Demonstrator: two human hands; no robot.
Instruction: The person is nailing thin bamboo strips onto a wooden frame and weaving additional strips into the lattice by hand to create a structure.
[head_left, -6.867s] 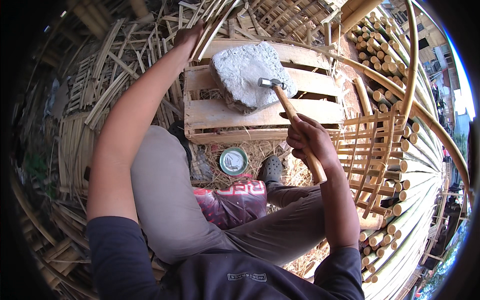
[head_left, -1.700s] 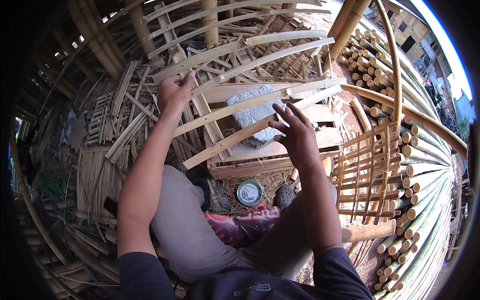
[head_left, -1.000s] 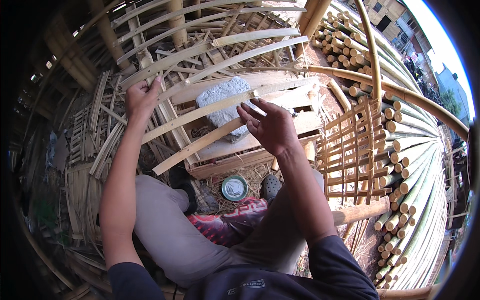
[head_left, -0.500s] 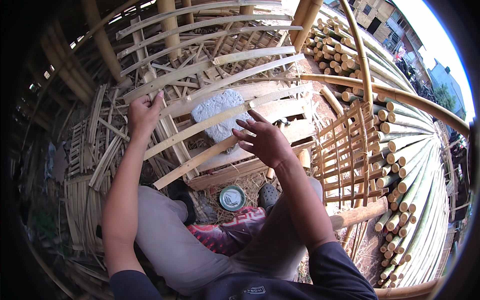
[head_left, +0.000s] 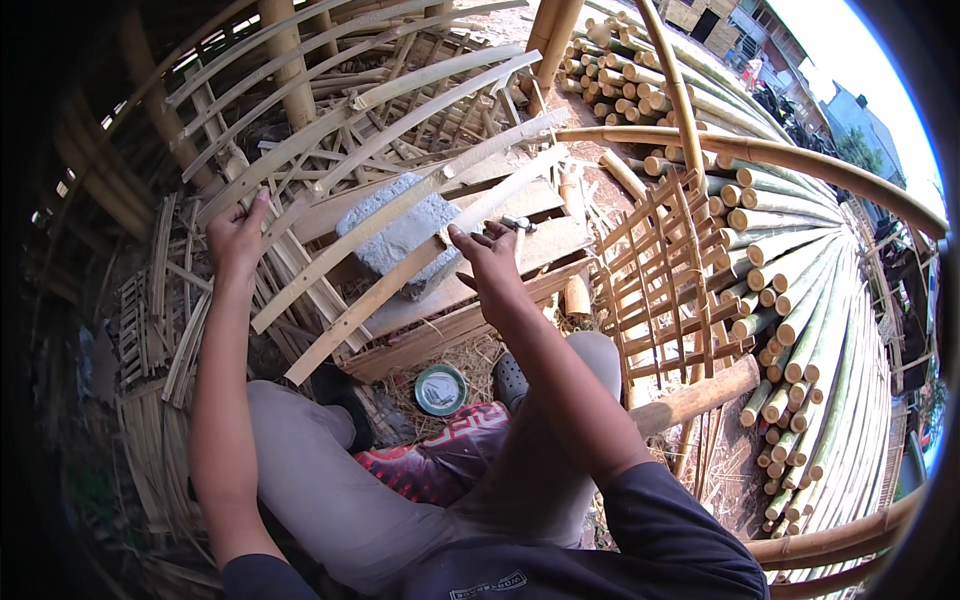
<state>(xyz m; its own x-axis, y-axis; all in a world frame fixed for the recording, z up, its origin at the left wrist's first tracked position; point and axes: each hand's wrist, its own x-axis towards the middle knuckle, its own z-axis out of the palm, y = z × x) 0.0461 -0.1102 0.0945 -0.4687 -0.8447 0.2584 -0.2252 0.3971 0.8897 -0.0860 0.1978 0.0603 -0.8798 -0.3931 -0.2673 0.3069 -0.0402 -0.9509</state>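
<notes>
Several pale split-bamboo strips lie side by side across a low wooden bench [head_left: 400, 345]. My left hand [head_left: 238, 238] is at the left end of one bamboo strip [head_left: 290, 150], its fingers curled against the strip's edge with the thumb up. On the right, my right hand [head_left: 490, 265] is open, fingers spread, above the near bamboo strip [head_left: 350, 318]; whether the fingertips touch it I cannot tell. Under the two nearest strips sits a rough grey stone block [head_left: 385, 245]. A hammer [head_left: 518, 224] rests on the bench beyond my right hand.
Below the bench, a green-rimmed round dish [head_left: 440, 389] stands on straw and shavings. A lattice bamboo panel [head_left: 660, 285] leans at the right, near a big stack of bamboo poles [head_left: 810, 270]. Scrap strips [head_left: 160, 440] crowd the left, and upright bamboo posts [head_left: 285, 60] stand behind.
The view has shifted, so the scene sits further left. My right hand has drawn slightly back along the near strip. The two nearest strips lie further apart at their left ends.
</notes>
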